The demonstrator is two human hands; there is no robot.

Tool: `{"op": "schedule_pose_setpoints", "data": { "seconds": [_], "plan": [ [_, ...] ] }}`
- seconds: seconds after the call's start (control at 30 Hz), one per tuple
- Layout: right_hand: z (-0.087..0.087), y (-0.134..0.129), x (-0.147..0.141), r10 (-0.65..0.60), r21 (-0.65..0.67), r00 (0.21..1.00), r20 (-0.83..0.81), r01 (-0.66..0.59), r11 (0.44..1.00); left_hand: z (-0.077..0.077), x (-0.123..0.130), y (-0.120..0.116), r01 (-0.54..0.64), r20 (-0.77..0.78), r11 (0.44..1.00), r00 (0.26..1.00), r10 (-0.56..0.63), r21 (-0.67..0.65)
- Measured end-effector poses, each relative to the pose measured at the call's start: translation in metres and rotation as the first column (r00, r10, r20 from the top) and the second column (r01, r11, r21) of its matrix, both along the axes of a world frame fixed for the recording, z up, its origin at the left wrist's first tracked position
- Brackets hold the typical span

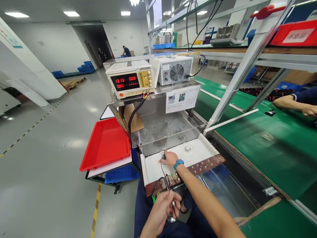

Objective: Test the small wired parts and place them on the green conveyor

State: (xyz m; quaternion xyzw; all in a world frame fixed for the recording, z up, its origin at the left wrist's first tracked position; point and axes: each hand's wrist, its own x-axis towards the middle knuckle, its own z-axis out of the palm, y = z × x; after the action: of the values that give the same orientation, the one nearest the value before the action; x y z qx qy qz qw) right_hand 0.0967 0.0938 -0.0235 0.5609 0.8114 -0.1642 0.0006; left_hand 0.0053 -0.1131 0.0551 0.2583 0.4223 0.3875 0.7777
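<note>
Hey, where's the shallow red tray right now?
In the head view, the red tray is on the left side, resting on a cart, lower left of the power supply with red digits.

Room over white tray, two o'clock from right hand
Clear panel bars twelve; wires cross six.

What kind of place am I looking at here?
Most likely a factory floor with an electronics test bench: a power supply with red digits stands on the bench, a long green conveyor-like surface runs alongside, and yellow-black tape marks the floor.
</note>
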Motion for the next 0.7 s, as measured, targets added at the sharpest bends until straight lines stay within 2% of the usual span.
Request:
{"op": "schedule_pose_setpoints", "data": {
  "seconds": [0.13, 0.27, 0.37, 0.53, 0.63, 0.7],
  "plan": [
    [-0.004, 0.001, 0.003, 0.033, -0.011, 0.999, -0.023, -0.033, 0.999, 0.014, -0.006, 0.031, -0.100, -0.092, 0.991, 0.990, 0.108, 0.086],
    [-0.007, 0.004, 0.004, 0.012, -0.048, 1.000, -0.024, -0.013, 0.999, 0.014, -0.011, 0.055, -0.097, -0.163, 0.984, 0.979, 0.120, 0.147],
    [-0.011, 0.006, 0.004, 0.000, -0.039, 0.999, -0.046, -0.002, 0.999, 0.002, -0.011, 0.071, -0.075, -0.295, 0.975, 0.946, 0.136, 0.208],
    [-0.018, 0.009, 0.005, -0.007, -0.039, 0.998, -0.065, 0.005, 0.999, -0.029, -0.003, 0.096, -0.078, -0.477, 0.912, 0.833, 0.281, 0.402],
    [-0.019, 0.010, 0.006, 0.000, -0.045, 0.998, -0.070, -0.003, 0.999, -0.046, 0.002, 0.103, -0.034, -0.576, 0.863, 0.731, 0.366, 0.504],
    [-0.018, 0.010, 0.006, -0.003, -0.046, 0.997, -0.072, 0.000, 0.999, -0.055, 0.004, 0.104, 0.026, -0.658, 0.851, 0.647, 0.385, 0.524]
  ]
}}
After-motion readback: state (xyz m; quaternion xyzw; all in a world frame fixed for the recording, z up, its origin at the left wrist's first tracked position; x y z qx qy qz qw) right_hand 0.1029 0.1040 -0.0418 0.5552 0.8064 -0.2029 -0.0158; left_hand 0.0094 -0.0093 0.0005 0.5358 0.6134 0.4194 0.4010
